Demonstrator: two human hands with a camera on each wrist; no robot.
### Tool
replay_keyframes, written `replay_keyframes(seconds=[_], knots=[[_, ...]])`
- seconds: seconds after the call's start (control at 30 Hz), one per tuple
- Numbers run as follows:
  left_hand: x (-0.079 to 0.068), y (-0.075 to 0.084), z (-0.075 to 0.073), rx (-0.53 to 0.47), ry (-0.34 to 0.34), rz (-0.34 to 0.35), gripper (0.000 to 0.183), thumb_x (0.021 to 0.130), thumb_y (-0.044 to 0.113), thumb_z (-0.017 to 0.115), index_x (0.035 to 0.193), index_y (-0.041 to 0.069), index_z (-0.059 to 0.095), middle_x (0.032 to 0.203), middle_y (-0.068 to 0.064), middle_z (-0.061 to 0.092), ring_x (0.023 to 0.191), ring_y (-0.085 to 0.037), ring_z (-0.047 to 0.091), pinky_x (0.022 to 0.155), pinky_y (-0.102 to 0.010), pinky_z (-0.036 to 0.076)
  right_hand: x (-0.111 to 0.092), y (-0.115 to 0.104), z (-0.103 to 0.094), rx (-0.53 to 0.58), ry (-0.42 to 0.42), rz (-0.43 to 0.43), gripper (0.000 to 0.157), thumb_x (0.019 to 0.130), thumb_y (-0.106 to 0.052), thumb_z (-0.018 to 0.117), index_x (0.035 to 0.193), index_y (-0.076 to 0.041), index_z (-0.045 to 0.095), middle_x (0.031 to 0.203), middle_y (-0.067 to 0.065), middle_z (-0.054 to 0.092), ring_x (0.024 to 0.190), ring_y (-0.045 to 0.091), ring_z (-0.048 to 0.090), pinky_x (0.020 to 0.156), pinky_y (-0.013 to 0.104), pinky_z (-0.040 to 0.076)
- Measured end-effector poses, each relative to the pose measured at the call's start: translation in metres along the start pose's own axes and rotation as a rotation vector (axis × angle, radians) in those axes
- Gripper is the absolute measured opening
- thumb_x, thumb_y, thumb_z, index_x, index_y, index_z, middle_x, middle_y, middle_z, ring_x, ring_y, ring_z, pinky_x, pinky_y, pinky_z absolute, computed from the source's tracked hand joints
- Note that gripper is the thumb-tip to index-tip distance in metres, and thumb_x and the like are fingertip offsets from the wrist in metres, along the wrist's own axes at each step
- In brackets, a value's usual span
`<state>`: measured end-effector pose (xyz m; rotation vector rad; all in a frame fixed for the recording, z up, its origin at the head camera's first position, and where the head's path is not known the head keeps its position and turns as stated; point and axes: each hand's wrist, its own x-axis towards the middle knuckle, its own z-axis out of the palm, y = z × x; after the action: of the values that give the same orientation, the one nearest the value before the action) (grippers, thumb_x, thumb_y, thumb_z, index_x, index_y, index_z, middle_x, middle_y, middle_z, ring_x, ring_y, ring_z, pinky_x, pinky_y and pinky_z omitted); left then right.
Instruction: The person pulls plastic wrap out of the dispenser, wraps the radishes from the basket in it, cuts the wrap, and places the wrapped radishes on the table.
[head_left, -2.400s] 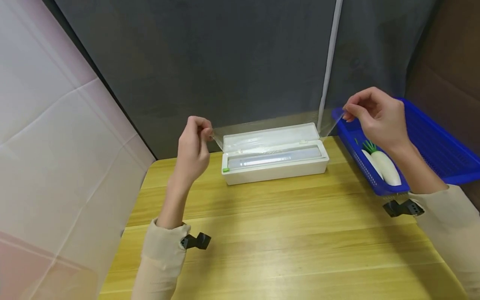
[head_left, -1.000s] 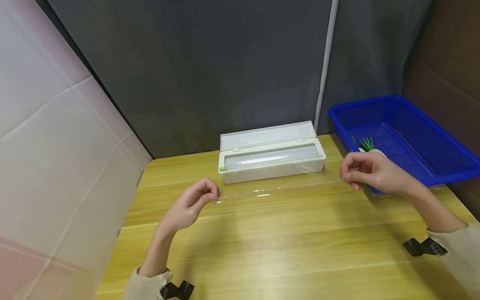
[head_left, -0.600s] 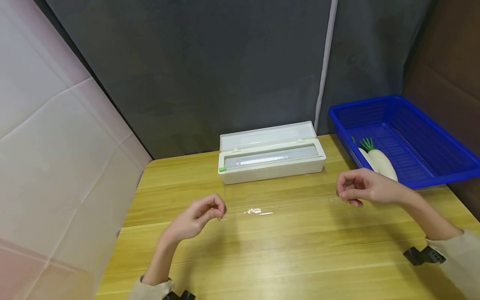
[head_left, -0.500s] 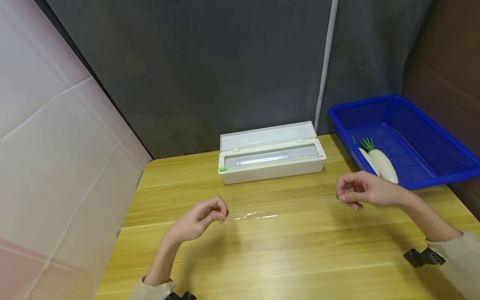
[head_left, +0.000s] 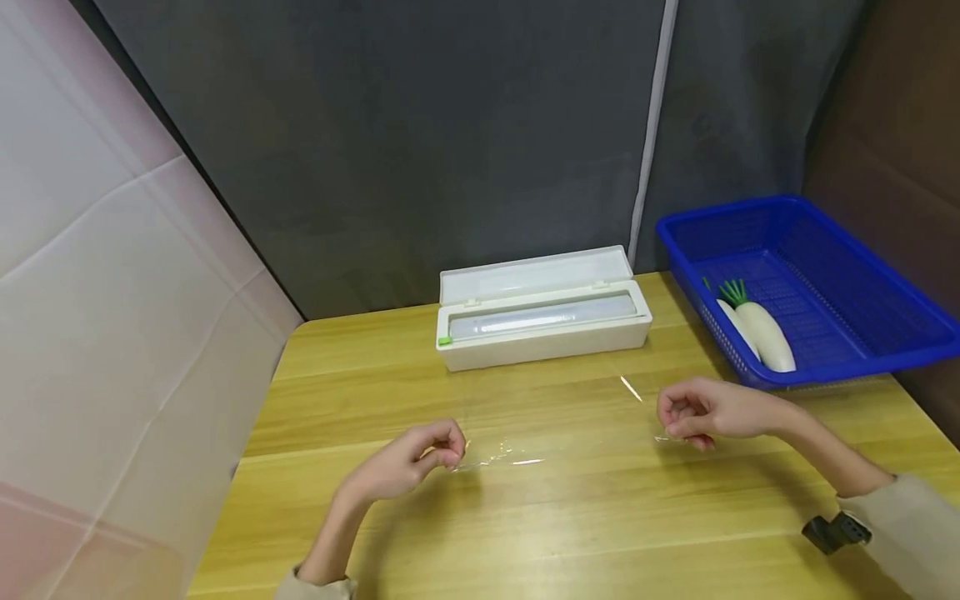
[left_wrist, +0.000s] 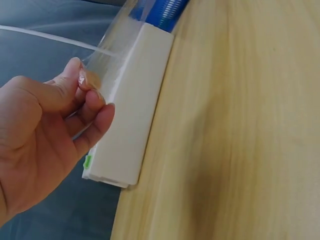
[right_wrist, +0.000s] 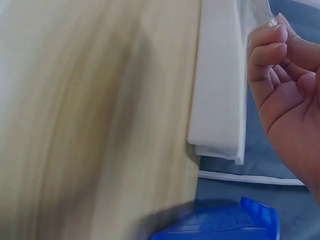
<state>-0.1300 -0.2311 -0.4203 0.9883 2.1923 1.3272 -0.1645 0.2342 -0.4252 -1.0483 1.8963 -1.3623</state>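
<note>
A clear sheet of cling film (head_left: 527, 461) stretches between my two hands over the table, its glints showing. My left hand (head_left: 408, 465) pinches one corner between thumb and fingers; the left wrist view shows the bunched film (left_wrist: 83, 77) at the fingertips. At the other corner, my right hand (head_left: 712, 411) pinches the film the same way. Behind them stands a white cling film dispenser (head_left: 543, 343), lid raised, with a film roll (head_left: 543, 317) inside. A green slider (head_left: 446, 340) sits at the dispenser's left end.
A blue basket (head_left: 847, 242) at the back right holds white radishes (head_left: 767, 335) with green tops. Wooden table (head_left: 570, 533) lies under both hands. A dark grey curtain (head_left: 375, 150) rises behind the table, and a pale panel (head_left: 135, 333) borders the left side.
Both hands, pinching the film, have come down from above the dispenser toward the table's front. They have also drawn closer together, and the film has moved nearer with them.
</note>
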Motion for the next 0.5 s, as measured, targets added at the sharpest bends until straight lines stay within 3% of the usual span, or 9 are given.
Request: replay_keyframes(seconds=[0.2,0.33,0.5], knots=[[0.003,-0.005,0.007,0.032,-0.030,-0.083,0.009,0.101,0.000,0.055,0.094,0.005,0.056,0.088,-0.004,0.057,0.082,-0.018,0.056,0.076,-0.039,0.053,0.001,0.014,0.007,-0.013,0.018,0.046,0.010,0.098,0.001,0.061,0.089,-0.003,0.058,0.064,0.008,0.056,0.056,0.004,0.055,0.044,0.026,0.045],[0.005,-0.011,0.011,0.043,-0.042,-0.127,0.007,0.101,0.000,0.055,0.095,0.004,0.057,0.088,-0.003,0.058,0.083,-0.016,0.057,0.077,-0.037,0.054,0.003,0.022,0.010,-0.038,0.017,0.073,0.010,0.098,-0.002,0.062,0.089,-0.003,0.058,0.065,0.002,0.058,0.056,0.004,0.056,0.046,0.023,0.046],[0.008,-0.017,0.015,0.073,-0.044,-0.152,0.008,0.100,0.001,0.055,0.094,0.006,0.058,0.088,-0.002,0.060,0.083,-0.018,0.059,0.077,-0.033,0.054,0.005,0.032,0.013,-0.042,0.017,0.129,0.010,0.099,-0.006,0.062,0.090,-0.003,0.059,0.068,0.005,0.062,0.057,0.009,0.059,0.050,0.025,0.050]])
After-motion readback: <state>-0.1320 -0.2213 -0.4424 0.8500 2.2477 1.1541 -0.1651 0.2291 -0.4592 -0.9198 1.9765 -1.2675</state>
